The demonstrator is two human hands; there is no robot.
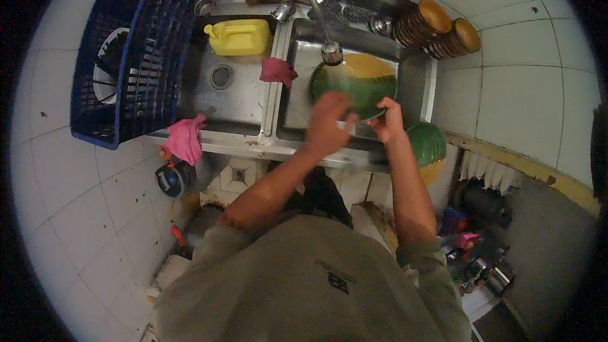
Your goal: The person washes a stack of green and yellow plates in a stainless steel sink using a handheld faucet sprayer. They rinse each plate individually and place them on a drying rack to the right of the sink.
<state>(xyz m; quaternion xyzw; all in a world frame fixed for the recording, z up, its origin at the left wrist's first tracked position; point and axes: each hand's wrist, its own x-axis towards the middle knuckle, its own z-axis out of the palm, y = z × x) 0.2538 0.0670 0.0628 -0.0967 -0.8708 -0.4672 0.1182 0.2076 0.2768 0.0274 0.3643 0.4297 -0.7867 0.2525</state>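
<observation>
A large green and yellow plate [365, 80] is tilted over the right basin, beneath the sprayer head [332, 53] of a flexible faucet. My right hand [388, 118] grips its near right rim. Blurred by motion, my left hand [330, 121] is at the plate's near left edge with thumb and fingers apart; whether it touches the plate cannot be told. Water seems to fall onto the green surface. Beside my right forearm, partly hidden by it, stand more green and yellow plates [427, 147] at the sink's right end.
Left of the divider, the other basin [237, 109] holds a yellow jerrycan [242, 38]. A dark pink cloth [278, 72] hangs over the divider, a pink cloth [186, 140] over the front edge. A blue plastic crate [123, 61] stands left; stacked brown bowls [420, 23] sit back right.
</observation>
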